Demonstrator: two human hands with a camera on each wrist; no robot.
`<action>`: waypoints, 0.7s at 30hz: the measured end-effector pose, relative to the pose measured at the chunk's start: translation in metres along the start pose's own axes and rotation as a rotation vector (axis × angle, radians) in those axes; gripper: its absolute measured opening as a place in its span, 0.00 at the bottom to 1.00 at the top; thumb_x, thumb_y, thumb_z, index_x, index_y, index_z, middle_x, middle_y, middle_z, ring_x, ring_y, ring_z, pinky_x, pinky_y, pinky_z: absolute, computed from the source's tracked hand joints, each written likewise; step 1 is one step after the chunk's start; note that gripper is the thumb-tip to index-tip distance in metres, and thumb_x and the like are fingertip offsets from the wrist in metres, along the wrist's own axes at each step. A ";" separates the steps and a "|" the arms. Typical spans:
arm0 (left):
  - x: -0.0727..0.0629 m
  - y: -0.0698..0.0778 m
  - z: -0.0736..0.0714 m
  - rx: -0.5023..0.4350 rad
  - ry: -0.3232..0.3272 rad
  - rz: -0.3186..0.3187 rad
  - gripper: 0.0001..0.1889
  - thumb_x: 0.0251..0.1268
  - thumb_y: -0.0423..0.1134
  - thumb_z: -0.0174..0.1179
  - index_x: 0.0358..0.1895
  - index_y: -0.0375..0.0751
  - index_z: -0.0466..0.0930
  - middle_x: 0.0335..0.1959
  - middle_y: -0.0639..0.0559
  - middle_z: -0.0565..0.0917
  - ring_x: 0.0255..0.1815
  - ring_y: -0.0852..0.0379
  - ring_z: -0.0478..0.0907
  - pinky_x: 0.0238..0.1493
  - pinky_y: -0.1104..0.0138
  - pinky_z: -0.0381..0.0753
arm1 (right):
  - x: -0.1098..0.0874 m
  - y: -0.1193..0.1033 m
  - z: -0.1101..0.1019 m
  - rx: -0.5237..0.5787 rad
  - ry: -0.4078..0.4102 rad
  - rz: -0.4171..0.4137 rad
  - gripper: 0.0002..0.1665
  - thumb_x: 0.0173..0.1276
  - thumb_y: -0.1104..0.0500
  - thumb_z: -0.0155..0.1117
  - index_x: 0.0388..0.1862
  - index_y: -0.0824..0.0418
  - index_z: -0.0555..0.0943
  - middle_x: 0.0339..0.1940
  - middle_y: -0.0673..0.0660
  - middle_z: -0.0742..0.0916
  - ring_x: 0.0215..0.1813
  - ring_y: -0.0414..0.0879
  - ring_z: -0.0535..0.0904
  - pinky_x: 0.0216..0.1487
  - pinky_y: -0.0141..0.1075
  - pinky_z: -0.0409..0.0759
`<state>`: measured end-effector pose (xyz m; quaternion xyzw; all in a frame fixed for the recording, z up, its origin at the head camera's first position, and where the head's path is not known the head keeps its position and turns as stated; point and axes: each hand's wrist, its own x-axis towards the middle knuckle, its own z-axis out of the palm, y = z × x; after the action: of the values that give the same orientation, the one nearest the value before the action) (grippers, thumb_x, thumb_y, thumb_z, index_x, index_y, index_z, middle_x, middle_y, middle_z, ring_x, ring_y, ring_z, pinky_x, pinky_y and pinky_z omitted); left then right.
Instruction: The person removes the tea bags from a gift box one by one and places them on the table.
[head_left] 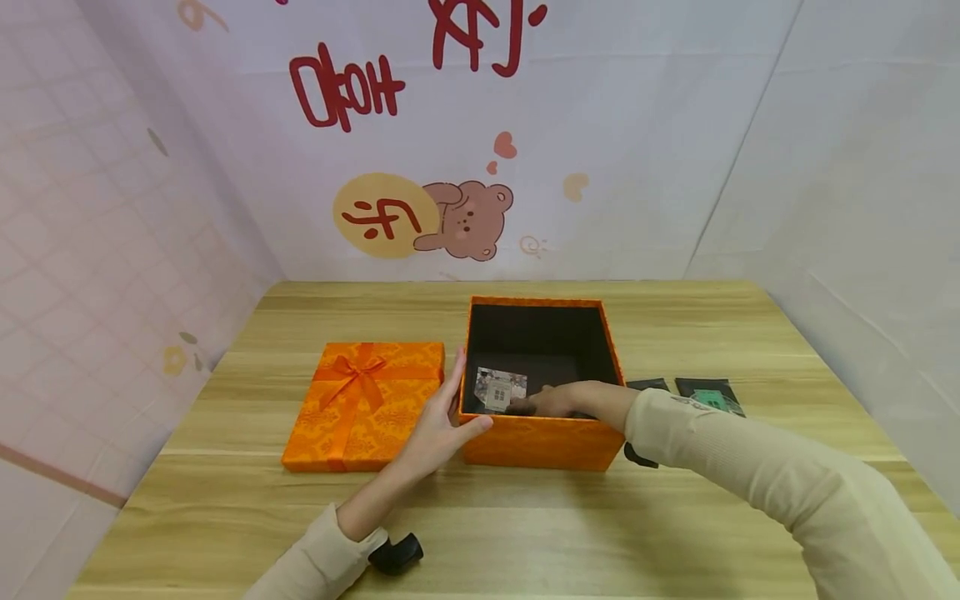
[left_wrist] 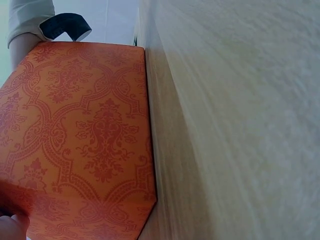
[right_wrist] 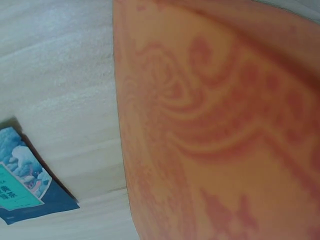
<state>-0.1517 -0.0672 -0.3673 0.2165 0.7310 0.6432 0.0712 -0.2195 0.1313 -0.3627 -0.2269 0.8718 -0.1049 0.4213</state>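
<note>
1. Pale wall hangings stand around your wood-grain worktop, with red lettering and a pink cartoon bear printed on the one facing you.
2. Before you, the orange patterned box stands upright on the worktop, its mouth uncovered and its inside dark.
3. Your left hand is spread at the box's near left corner: fingers along the outer left side, thumb over the front rim.
4. Your right hand reaches inside over the near right part of the rim; its fingertips are shadowed, so you cannot tell whether they pinch anything.
5. Just beside those fingertips, a floral packet with a pale label lies in the box's near left part.
6. To the left, apart from the box, you have the orange lid, bow upward.
7. Right of the box lie a green-labelled packet and another dark packet, partly hidden by your sleeve.
</note>
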 end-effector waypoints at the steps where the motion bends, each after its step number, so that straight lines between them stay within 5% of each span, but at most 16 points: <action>1: 0.000 0.000 0.000 0.002 0.000 0.002 0.45 0.58 0.26 0.58 0.72 0.36 0.35 0.74 0.47 0.40 0.72 0.52 0.47 0.65 0.63 0.56 | 0.000 0.000 0.000 0.003 0.001 -0.007 0.32 0.68 0.52 0.49 0.70 0.56 0.59 0.70 0.60 0.64 0.70 0.62 0.50 0.67 0.62 0.46; 7: 0.000 0.002 0.000 0.016 -0.009 -0.009 0.45 0.59 0.28 0.58 0.72 0.38 0.35 0.74 0.49 0.39 0.72 0.53 0.47 0.63 0.69 0.58 | 0.004 0.000 0.000 -0.005 0.135 -0.066 0.22 0.70 0.53 0.51 0.60 0.61 0.73 0.56 0.58 0.79 0.55 0.52 0.73 0.60 0.48 0.69; 13: -0.002 0.003 0.000 0.019 -0.009 -0.018 0.45 0.60 0.29 0.57 0.72 0.39 0.35 0.74 0.48 0.39 0.72 0.52 0.47 0.65 0.62 0.58 | 0.005 0.001 0.001 -0.092 0.304 -0.130 0.21 0.69 0.54 0.52 0.53 0.67 0.77 0.49 0.59 0.82 0.51 0.51 0.78 0.54 0.44 0.75; 17: -0.002 0.004 0.000 0.030 -0.007 -0.018 0.45 0.60 0.27 0.57 0.72 0.38 0.34 0.74 0.47 0.39 0.72 0.51 0.48 0.64 0.63 0.58 | 0.005 0.002 0.001 -0.100 0.268 -0.165 0.20 0.69 0.55 0.52 0.55 0.64 0.76 0.51 0.58 0.81 0.53 0.52 0.74 0.57 0.46 0.70; 21: -0.001 0.002 0.000 0.035 -0.010 -0.009 0.45 0.59 0.30 0.58 0.72 0.37 0.34 0.74 0.45 0.38 0.72 0.50 0.48 0.63 0.66 0.59 | 0.005 0.003 0.001 -0.072 0.161 -0.112 0.20 0.70 0.55 0.51 0.58 0.59 0.75 0.52 0.56 0.80 0.53 0.52 0.70 0.58 0.49 0.66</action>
<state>-0.1503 -0.0678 -0.3659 0.2177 0.7427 0.6289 0.0739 -0.2225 0.1312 -0.3680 -0.2811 0.8920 -0.1147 0.3351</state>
